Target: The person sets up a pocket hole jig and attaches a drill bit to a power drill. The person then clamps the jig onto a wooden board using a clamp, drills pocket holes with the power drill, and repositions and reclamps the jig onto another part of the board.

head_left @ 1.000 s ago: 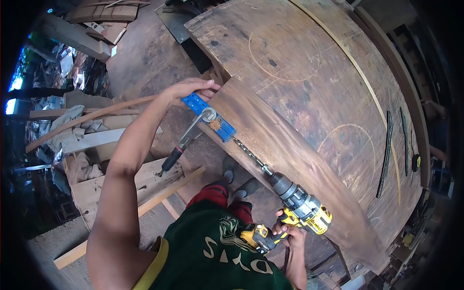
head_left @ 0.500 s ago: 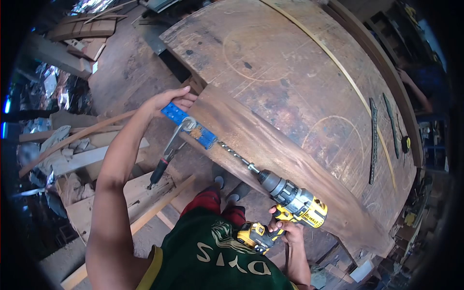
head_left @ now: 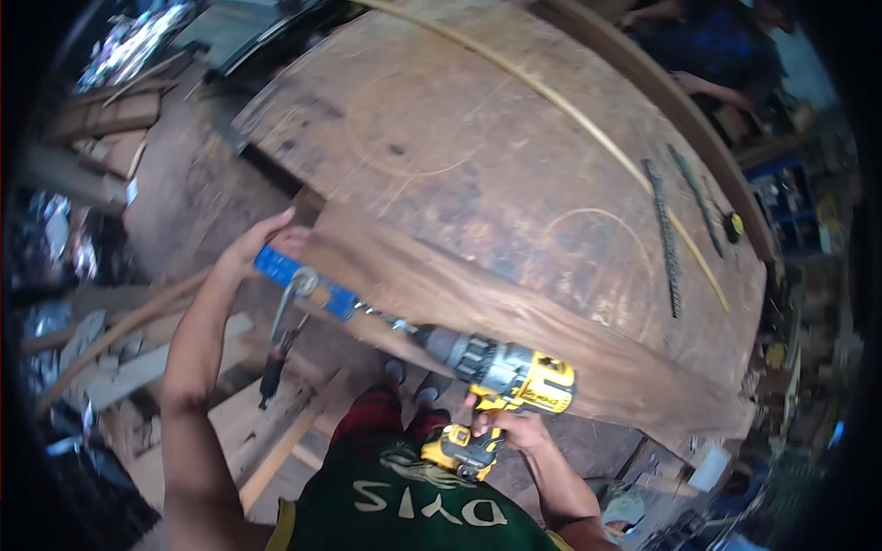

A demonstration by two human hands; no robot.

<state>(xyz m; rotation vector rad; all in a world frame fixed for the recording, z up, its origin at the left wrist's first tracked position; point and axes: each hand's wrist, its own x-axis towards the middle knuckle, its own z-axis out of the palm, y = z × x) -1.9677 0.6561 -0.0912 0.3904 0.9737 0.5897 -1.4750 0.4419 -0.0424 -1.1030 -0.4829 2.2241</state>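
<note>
Drill (head_left: 501,372) and bit (head_left: 381,317) have gone forward: a second ago a long stretch of twisted bit showed between the chuck and the blue jig (head_left: 303,280); now only a short stub is left, and the chuck sits near the jig. Judging by that, the bit has sunk well into the jig and most likely into the edge of the board (head_left: 514,312) clamped behind it, so this hole looks close to full depth. The right hand (head_left: 505,427) is clenched round the drill's grip, with the yellow battery just below it. The left hand (head_left: 262,243) presses flat on the jig's far end, fingers spread over the board's corner, much as before. The clamp (head_left: 285,326) hangs from the jig, handle down. The board lies along the near edge of the table (head_left: 459,147). Across the table lie a thin curved strip (head_left: 588,124) and two dark bars (head_left: 663,239). Another person's arm shows at the far side.
</note>
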